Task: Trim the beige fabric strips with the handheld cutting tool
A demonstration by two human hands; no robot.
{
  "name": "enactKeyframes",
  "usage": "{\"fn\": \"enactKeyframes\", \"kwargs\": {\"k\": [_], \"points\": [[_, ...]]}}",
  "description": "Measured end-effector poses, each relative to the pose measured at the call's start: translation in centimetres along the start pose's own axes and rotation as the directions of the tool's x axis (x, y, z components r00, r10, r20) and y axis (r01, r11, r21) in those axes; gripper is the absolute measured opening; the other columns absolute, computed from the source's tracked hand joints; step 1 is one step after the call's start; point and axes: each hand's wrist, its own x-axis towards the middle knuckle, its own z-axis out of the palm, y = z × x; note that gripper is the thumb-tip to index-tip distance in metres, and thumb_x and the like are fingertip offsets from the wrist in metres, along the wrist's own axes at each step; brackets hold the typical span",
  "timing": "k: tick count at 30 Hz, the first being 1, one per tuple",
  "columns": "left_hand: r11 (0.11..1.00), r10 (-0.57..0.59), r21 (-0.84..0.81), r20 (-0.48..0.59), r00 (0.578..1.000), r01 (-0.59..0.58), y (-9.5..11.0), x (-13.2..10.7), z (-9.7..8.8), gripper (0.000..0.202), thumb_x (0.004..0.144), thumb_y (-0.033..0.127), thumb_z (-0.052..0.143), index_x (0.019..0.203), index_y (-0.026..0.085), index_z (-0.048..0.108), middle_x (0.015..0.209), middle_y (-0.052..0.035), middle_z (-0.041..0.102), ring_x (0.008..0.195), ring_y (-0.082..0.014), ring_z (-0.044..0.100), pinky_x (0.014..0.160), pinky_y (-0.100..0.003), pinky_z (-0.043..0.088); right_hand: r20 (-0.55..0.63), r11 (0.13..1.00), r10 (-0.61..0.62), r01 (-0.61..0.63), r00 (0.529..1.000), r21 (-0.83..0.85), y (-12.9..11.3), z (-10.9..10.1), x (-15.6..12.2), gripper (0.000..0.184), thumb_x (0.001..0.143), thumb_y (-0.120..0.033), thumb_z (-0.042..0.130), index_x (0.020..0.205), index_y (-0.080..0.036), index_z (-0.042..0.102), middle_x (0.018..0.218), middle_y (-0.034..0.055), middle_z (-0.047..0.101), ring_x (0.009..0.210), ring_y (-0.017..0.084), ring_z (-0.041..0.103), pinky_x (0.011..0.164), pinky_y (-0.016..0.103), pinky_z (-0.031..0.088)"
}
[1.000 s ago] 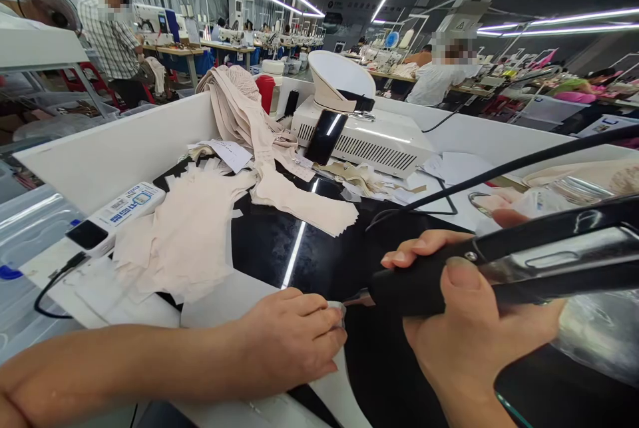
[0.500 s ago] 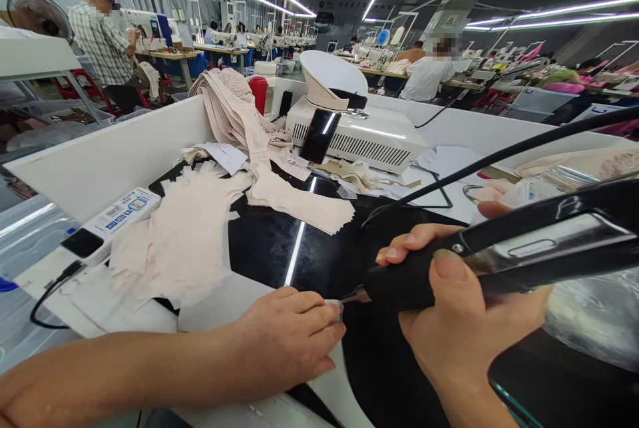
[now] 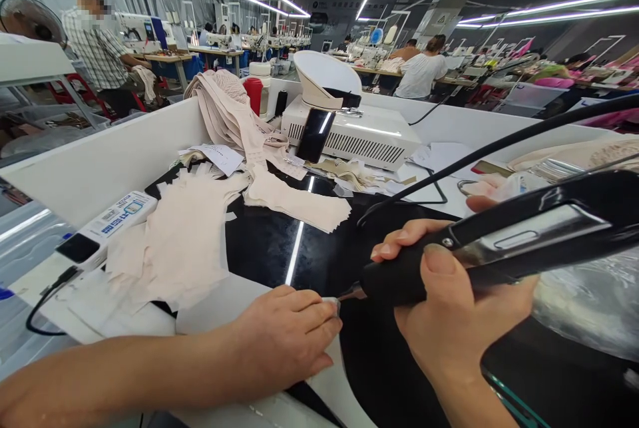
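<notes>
My right hand (image 3: 452,315) wraps round the thick black grip of a handheld tool (image 3: 524,241), which has a silver panel along its long body. A short flat metal tip (image 3: 355,293) sticks out of the tool's left end. Close by, my left hand (image 3: 287,341) is closed, its fingers pressed together over the near edge of the black glossy work surface (image 3: 269,248). At its fingertips a small pale piece (image 3: 331,303) shows beside the metal tip; most of it is hidden and its kind is unclear. Stacked light pink fabric pieces (image 3: 184,235) lie to the left.
Further pink pieces (image 3: 294,198) lie ahead, near a phone (image 3: 315,136) propped against a white vented machine (image 3: 349,132). A white power bank (image 3: 107,231) rests at left. A black cable (image 3: 479,158) arches across the right. White walls enclose the bench; people sit at sewing machines beyond.
The view shifts slightly, so the scene sits a little further left. Both hands keep their hold and the tool's tip stays beside my left fingertips. The person at far left has lowered a hand.
</notes>
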Motion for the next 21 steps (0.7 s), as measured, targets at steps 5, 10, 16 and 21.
{"fn": "enactKeyframes", "kwargs": {"k": [5,10,16,21], "points": [[1.0,-0.002,-0.003,-0.018,1.0,0.002,-0.01,-0.01,-0.03,0.037,0.137,0.041,0.071,0.154,0.012,0.087,0.153,-0.0131,0.093,0.137,-0.0247,0.087,0.106,-0.033,0.067,0.014,1.0,0.006,-0.005,1.0,-0.008,0.16,-0.12,0.0,0.061,0.084,-0.047,0.116,0.133,-0.037,0.081,0.083,-0.0081,0.079,0.056,0.024,0.072,0.055,0.042,0.07],[1.0,-0.001,-0.009,0.004,1.0,0.001,-0.03,-0.07,-0.02,0.038,0.133,0.041,0.08,0.157,0.012,0.086,0.154,-0.015,0.092,0.138,-0.0259,0.086,0.106,-0.033,0.067,0.009,1.0,-0.002,0.002,1.0,-0.016,0.13,-0.06,0.1,0.061,0.083,-0.046,0.115,0.133,-0.038,0.081,0.083,-0.0092,0.078,0.056,0.024,0.072,0.054,0.043,0.07],[1.0,0.002,-0.005,-0.001,1.0,-0.002,-0.07,-0.06,0.04,0.038,0.136,0.042,0.074,0.155,0.011,0.087,0.155,-0.0154,0.092,0.138,-0.0254,0.086,0.105,-0.033,0.067,-0.005,1.0,0.024,-0.024,1.0,-0.002,-0.13,0.24,0.12,0.062,0.081,-0.046,0.116,0.131,-0.036,0.08,0.082,-0.0084,0.078,0.057,0.024,0.072,0.057,0.044,0.069],[1.0,0.003,0.016,0.005,1.0,-0.003,-0.04,-0.07,-0.01,0.036,0.134,0.041,0.077,0.152,0.012,0.088,0.153,-0.0144,0.092,0.137,-0.0246,0.086,0.107,-0.032,0.067,-0.046,1.0,0.003,-0.003,0.999,0.004,-0.61,0.52,0.67,0.06,0.081,-0.046,0.115,0.13,-0.039,0.082,0.083,-0.0084,0.077,0.055,0.025,0.07,0.054,0.046,0.068]]}}
